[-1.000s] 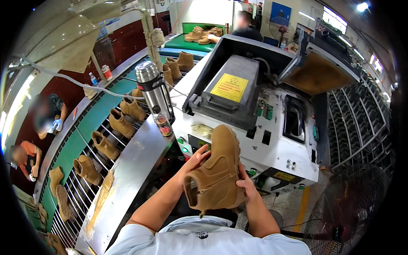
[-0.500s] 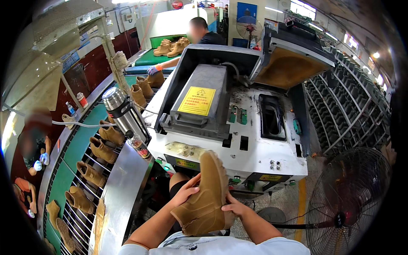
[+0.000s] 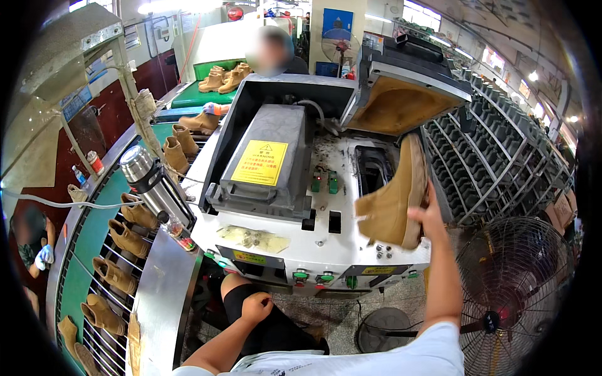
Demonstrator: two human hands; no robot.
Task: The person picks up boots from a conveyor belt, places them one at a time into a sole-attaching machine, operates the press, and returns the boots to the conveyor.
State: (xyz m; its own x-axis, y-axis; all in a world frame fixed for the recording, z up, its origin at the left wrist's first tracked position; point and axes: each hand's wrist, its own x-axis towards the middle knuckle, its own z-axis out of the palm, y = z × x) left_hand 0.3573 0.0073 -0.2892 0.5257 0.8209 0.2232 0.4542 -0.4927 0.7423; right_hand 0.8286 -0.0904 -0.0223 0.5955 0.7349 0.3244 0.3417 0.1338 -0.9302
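Observation:
In my right hand (image 3: 429, 214) is a tan ankle boot (image 3: 394, 200), gripped at the sole near the heel. The toe points up and the boot's opening faces lower left. It hangs over the right side of a white machine (image 3: 342, 247), partly covering the dark recess (image 3: 370, 164) there. Above that recess a hinged lid (image 3: 411, 100) with a brown lining stands raised. My left hand (image 3: 257, 307) rests near my thigh with its fingers curled in, and nothing shows in it.
On the left, a roller conveyor (image 3: 81, 276) carries several tan boots. A steel flask (image 3: 153, 182) and a bottle (image 3: 175, 230) stand on the metal ledge (image 3: 164, 285). A large fan (image 3: 492, 319) is at the right, before racks (image 3: 495, 150). A co-worker's gloved hand (image 3: 216, 109) touches another boot.
The boot has gone from both hands at my chest to my right hand alone, up and right over the machine. My left hand has let go and dropped toward my thigh.

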